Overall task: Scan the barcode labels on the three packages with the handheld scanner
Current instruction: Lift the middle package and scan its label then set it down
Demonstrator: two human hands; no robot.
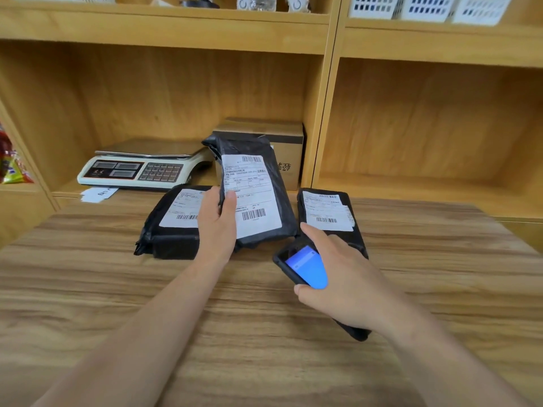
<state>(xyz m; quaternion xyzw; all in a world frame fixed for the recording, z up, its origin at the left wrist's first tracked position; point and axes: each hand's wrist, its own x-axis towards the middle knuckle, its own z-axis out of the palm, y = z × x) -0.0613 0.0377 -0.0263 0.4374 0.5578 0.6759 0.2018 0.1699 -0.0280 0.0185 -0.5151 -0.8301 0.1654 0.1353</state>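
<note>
Three black plastic-wrapped packages with white barcode labels are at the far side of the wooden table (117,289). My left hand (217,224) grips the middle package (258,189) by its left edge and holds it tilted up, label facing me. The left package (173,224) lies flat behind that hand. Flat on the table to the right lies the third package (329,212). My right hand (343,277) holds the black handheld scanner (305,268), its blue screen lit, its front end just below the raised package's lower right corner.
A white weighing scale (141,168) with a steel pan sits on the shelf at the back left, a paper slip (98,194) in front of it. A cardboard box (282,148) stands behind the raised package. White baskets (426,7) are on the upper shelf.
</note>
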